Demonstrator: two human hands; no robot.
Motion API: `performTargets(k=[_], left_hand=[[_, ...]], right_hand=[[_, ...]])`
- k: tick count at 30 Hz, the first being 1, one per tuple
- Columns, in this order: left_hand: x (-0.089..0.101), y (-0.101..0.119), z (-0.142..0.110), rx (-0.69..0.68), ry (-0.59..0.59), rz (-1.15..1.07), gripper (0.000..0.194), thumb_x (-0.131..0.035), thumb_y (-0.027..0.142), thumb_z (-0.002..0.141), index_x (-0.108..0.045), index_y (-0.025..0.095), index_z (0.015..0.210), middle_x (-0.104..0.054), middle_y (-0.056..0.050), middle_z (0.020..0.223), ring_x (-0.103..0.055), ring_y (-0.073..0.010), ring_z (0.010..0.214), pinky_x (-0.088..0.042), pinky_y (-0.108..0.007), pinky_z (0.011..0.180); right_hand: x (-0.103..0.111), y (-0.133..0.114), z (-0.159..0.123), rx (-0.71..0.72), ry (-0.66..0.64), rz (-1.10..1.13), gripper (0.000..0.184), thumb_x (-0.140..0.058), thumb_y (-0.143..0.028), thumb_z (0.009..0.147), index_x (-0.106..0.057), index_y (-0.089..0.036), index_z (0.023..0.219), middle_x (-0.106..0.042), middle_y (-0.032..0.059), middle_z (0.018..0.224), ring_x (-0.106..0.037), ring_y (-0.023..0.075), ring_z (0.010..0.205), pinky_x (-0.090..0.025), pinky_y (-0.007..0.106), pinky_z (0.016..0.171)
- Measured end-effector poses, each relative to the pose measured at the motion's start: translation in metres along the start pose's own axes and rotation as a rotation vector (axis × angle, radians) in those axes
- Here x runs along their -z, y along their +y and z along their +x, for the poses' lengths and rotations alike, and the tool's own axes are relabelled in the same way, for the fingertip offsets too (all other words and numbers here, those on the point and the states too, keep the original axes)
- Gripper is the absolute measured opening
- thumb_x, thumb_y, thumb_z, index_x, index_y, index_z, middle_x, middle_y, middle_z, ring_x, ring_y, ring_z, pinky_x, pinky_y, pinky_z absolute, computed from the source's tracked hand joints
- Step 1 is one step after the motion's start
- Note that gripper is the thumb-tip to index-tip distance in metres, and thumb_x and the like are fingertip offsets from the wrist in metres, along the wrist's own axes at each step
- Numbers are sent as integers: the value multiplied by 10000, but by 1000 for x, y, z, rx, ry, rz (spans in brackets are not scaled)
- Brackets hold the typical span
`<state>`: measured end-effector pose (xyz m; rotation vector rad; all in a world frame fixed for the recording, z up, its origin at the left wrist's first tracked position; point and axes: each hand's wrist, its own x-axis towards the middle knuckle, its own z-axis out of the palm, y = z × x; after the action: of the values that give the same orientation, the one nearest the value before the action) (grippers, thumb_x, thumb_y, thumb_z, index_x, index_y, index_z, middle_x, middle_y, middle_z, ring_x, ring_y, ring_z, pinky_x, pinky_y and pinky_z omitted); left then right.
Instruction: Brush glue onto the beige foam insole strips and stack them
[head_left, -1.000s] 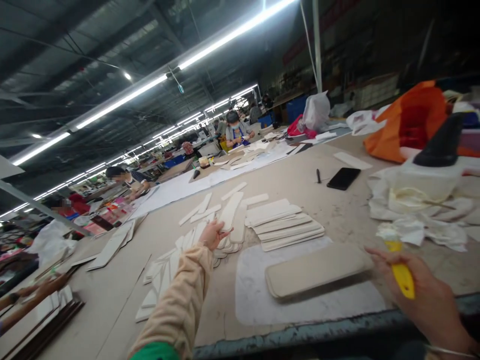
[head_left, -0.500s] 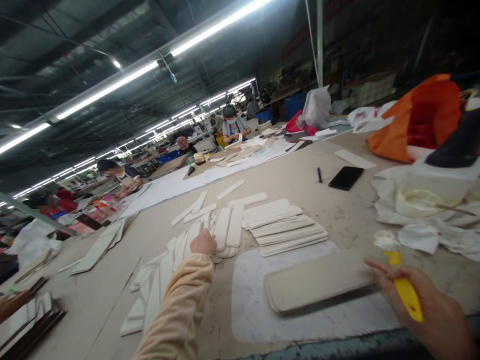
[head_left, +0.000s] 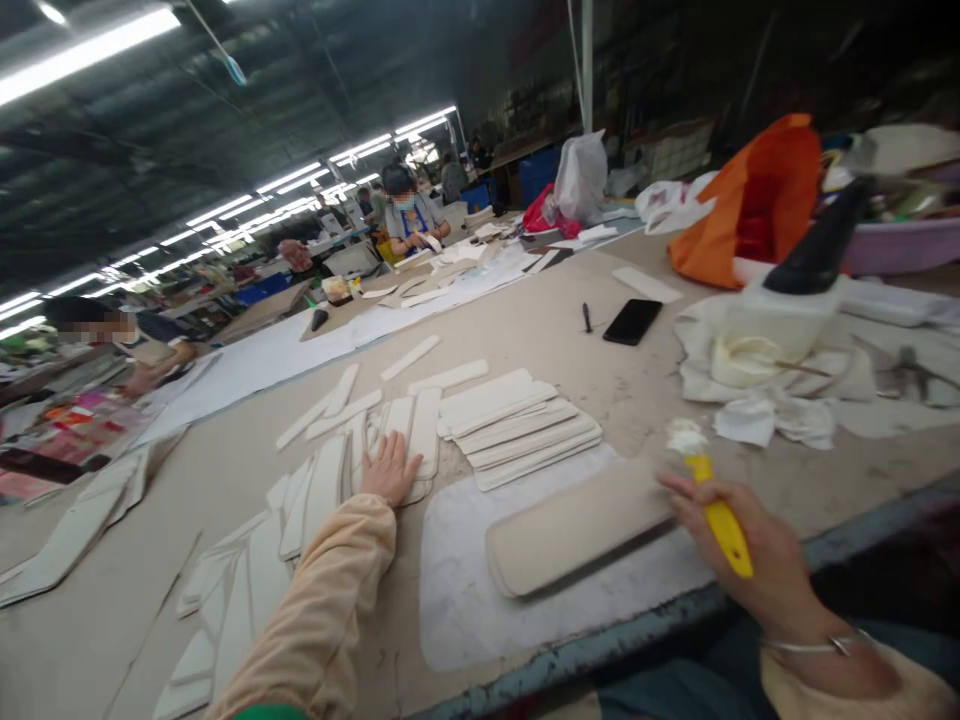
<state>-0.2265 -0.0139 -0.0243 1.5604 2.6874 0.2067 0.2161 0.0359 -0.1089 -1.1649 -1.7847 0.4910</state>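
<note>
My left hand (head_left: 390, 468) lies with fingers spread on a pile of off-white strips (head_left: 326, 478), near their right end. My right hand (head_left: 750, 545) grips a brush (head_left: 726, 528) by its yellow handle, bristles up and coated white. Its fingertips reach the right end of a stack of long beige round-cornered pieces (head_left: 566, 525); whether they press on it is blurred. Under that stack is a pale sheet (head_left: 457, 620). Just behind, a fanned pile of cream strips (head_left: 525, 425) sits between my hands.
At the right stand a white jug (head_left: 787, 315) with white paste in its cut opening and an orange bag (head_left: 750, 205). A black phone (head_left: 632, 322) lies behind the strips. Co-workers sit at the far and left sides. The table's edge (head_left: 600, 650) runs along the front.
The view has turned right, so the scene sits further left. My left hand's bunched fingers have spread out over the strips. The brush stays in my right hand by the beige stack.
</note>
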Motion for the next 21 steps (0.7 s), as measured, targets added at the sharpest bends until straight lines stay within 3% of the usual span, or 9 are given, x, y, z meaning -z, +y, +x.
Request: performTargets(k=[4, 6, 8, 10, 12, 15, 17, 21], left_hand=[[-11, 1, 0, -21, 48, 7, 597, -383, 483, 941, -427, 52, 1353, -352, -237, 1500, -225, -417, 1416, -163, -706, 1081], [-10, 5, -12, -51, 129, -42, 647, -336, 498, 940, -352, 55, 1411, -241, -228, 1555, -107, -397, 1455, -130, -672, 1113], [-10, 13, -35, -175, 178, -207, 629, -329, 503, 937, -328, 129, 1443, -276, -163, 1560, -179, -315, 1459, -195, -544, 1163], [-15, 28, -68, -403, 86, -450, 596, -324, 514, 937, -344, 202, 1444, -414, -106, 1500, -352, -249, 1399, -277, -445, 1163], [-28, 46, -102, -557, -27, -490, 737, -497, 598, 842, -337, 222, 1455, -425, -108, 1493, -354, -292, 1397, -256, -473, 1173], [-56, 67, -138, -630, -42, -435, 893, -672, 537, 752, -255, 268, 1494, -424, -110, 1493, -350, -328, 1396, -227, -521, 1176], [-74, 70, -147, -670, 14, -423, 917, -707, 475, 738, -223, 309, 1500, -458, -101, 1470, -407, -334, 1361, -250, -551, 1160], [-96, 65, -141, -719, 125, -443, 809, -698, 409, 745, -316, 376, 1458, -541, -70, 1400, -535, -325, 1252, -299, -564, 1137]], right_hand=[[5, -6, -1, 36, -44, 136, 123, -579, -336, 881, -493, -254, 911, -731, 57, 950, -706, 230, 824, -557, 350, 698], [8, -7, -3, 10, -27, 183, 93, -580, -317, 879, -526, -256, 925, -703, 34, 846, -683, 209, 737, -540, 333, 663], [8, -8, -5, -39, 27, 240, 99, -579, -327, 879, -550, -257, 944, -652, 11, 755, -640, 191, 649, -515, 322, 614], [7, -10, -6, -107, 85, 336, 134, -553, -358, 895, -553, -249, 972, -596, -6, 689, -587, 175, 590, -488, 317, 584], [6, -13, -5, -184, 125, 454, 173, -500, -394, 923, -539, -240, 990, -537, -26, 626, -529, 159, 552, -455, 304, 560], [6, -18, 1, -288, 159, 563, 208, -442, -422, 948, -515, -230, 977, -473, -48, 570, -458, 137, 515, -397, 268, 516], [11, -19, 6, -316, 185, 572, 227, -433, -437, 951, -513, -225, 974, -443, -56, 544, -436, 134, 499, -376, 261, 502], [33, -10, 24, -297, 242, 487, 291, -417, -473, 954, -547, -213, 973, -420, -52, 523, -438, 145, 485, -383, 279, 493]])
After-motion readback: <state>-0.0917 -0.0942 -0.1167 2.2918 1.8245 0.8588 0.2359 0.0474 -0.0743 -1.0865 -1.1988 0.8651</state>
